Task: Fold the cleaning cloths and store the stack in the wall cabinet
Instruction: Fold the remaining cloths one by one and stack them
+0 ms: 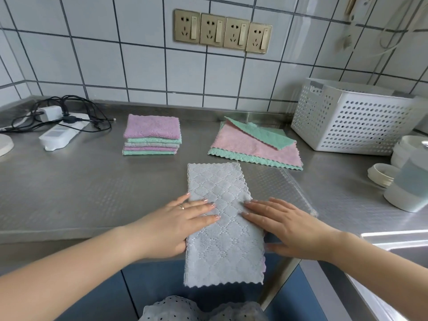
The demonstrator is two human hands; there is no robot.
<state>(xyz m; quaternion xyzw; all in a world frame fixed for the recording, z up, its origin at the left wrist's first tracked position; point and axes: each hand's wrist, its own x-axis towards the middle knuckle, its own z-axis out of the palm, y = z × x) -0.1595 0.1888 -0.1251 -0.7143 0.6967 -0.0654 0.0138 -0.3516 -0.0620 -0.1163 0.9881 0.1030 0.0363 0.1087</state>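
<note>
A grey quilted cloth (220,188), folded into a long strip, lies on the steel counter (81,181) with its near end hanging over the front edge. My left hand (183,218) presses flat on its left side, and my right hand (284,223) presses flat on its right side, fingers straight. A stack of several folded cloths (152,135), purple on top, sits at the back centre. Unfolded pink and green cloths (252,144) lie spread to the right of it.
A white perforated basket (347,121) stands at the back right. White containers and a lid (407,179) sit at the right edge beside a sink. A power strip with black cables (60,126) lies at the back left. Wall sockets (222,31) are above.
</note>
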